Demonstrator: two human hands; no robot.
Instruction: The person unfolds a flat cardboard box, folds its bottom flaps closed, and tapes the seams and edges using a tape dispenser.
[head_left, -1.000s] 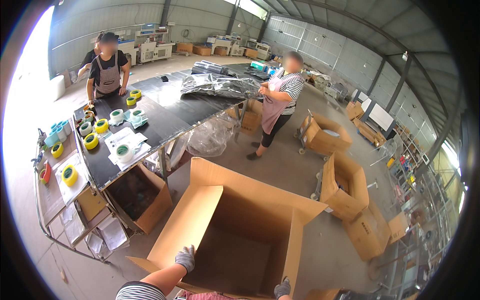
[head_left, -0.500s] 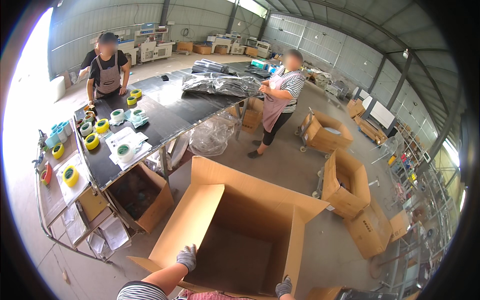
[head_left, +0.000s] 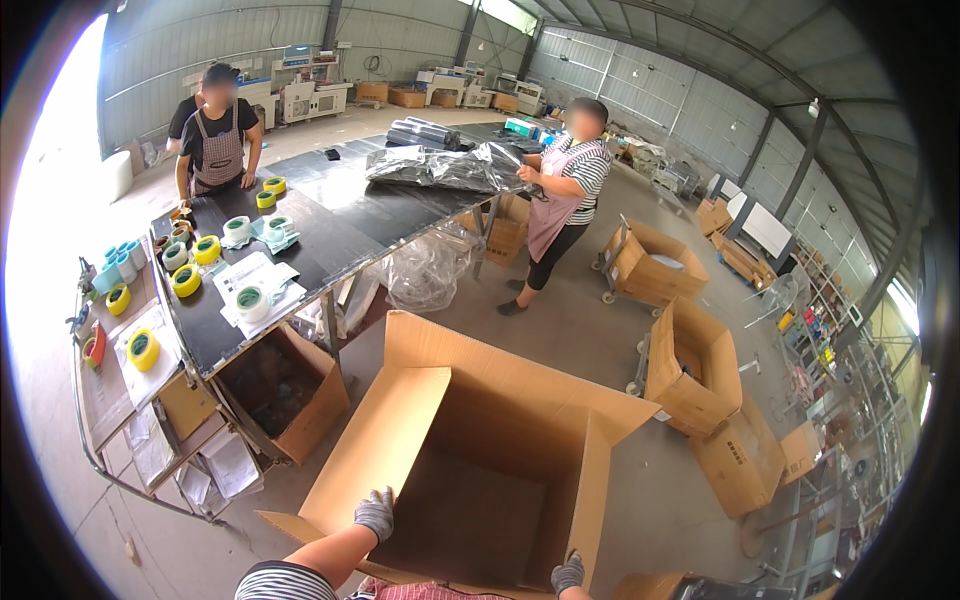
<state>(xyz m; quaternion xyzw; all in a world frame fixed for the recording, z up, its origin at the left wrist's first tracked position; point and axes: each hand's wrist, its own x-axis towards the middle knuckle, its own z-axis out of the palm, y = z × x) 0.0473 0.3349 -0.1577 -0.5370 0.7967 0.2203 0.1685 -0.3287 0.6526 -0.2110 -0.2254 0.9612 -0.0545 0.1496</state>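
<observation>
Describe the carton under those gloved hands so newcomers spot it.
Find the long black table. Nearer the camera, bottom centre, stands a big open carton. Unlike neighbouring cartons, this one has the wearer's gloved left hand and right hand on it.

The black-topped worktable (head_left: pixel 335 225) supports adhesive tape rolls (head_left: pixel 187 290), paper sheets (head_left: pixel 258 275) and a black plastic bundle (head_left: pixel 440 170); the grey floor (head_left: pixel 590 340) bears wheeled trolleys (head_left: pixel 641 365) carrying cardboard cartons (head_left: pixel 690 400)

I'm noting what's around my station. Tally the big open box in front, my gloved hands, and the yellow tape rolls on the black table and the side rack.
Large open box: 1
Gloved hands (left hand, right hand): 2
Yellow tape rolls, black table: 4
Yellow tape rolls, side rack: 2
Total: 9
</observation>
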